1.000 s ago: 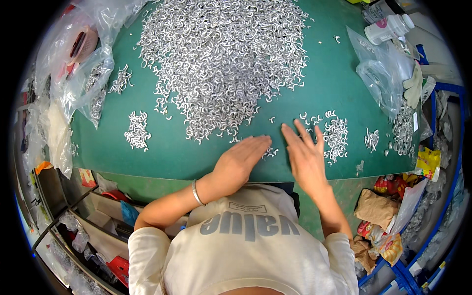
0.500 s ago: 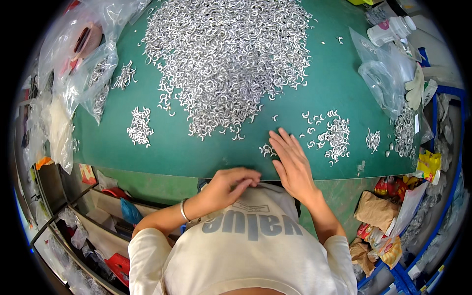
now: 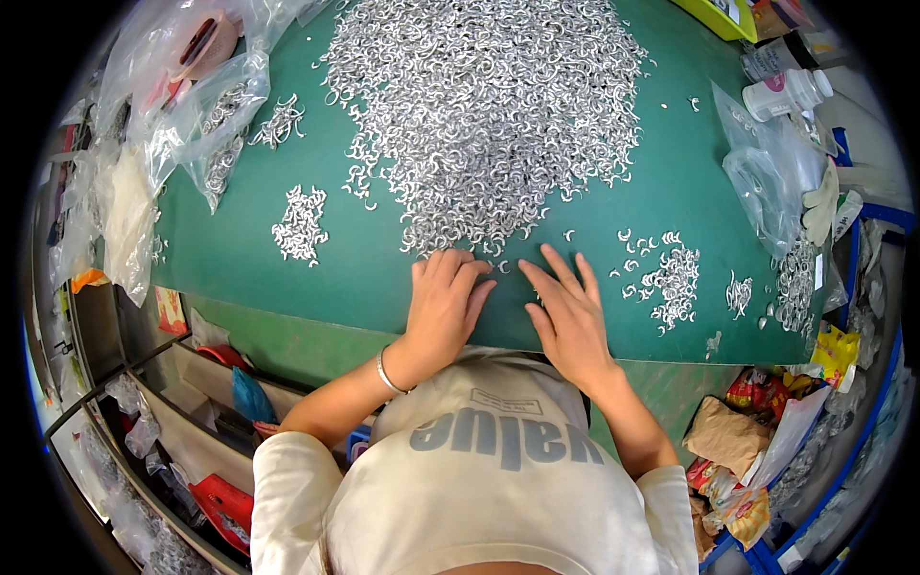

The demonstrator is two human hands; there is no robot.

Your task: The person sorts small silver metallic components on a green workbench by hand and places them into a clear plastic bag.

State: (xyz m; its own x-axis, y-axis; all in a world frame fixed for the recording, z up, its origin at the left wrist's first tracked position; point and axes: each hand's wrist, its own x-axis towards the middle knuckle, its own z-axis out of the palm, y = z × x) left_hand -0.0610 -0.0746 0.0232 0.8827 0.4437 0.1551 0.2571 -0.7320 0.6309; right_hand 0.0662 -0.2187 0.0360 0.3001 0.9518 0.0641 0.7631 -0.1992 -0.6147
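Observation:
A large heap of small silvery crescent-shaped metal pieces [image 3: 489, 125] covers the far middle of the green tabletop [image 3: 369, 278]. My left hand [image 3: 443, 297] reaches to the heap's near edge, its bent fingertips touching the pieces there and the thumb standing apart. My right hand [image 3: 567, 311] lies on the table just right of it, with fingers stretched and spread. A few crescents show between the hands, partly covered by the right one. To the right of that hand is a smaller loose pile of crescents [image 3: 676, 287].
Another small pile [image 3: 300, 225] lies left of the heap. Clear plastic bags [image 3: 225, 125] crowd the left side. At the right are a plastic bag [image 3: 762, 182], a white bottle [image 3: 786, 94], a glove [image 3: 821, 203] and more metal pieces [image 3: 795, 283]. Below right stand food packets and a paper bag [image 3: 726, 431].
My left hand has moved forward from the table's near edge to the heap. The right hand stays on the table, nearly in place. The whole view has shifted slightly.

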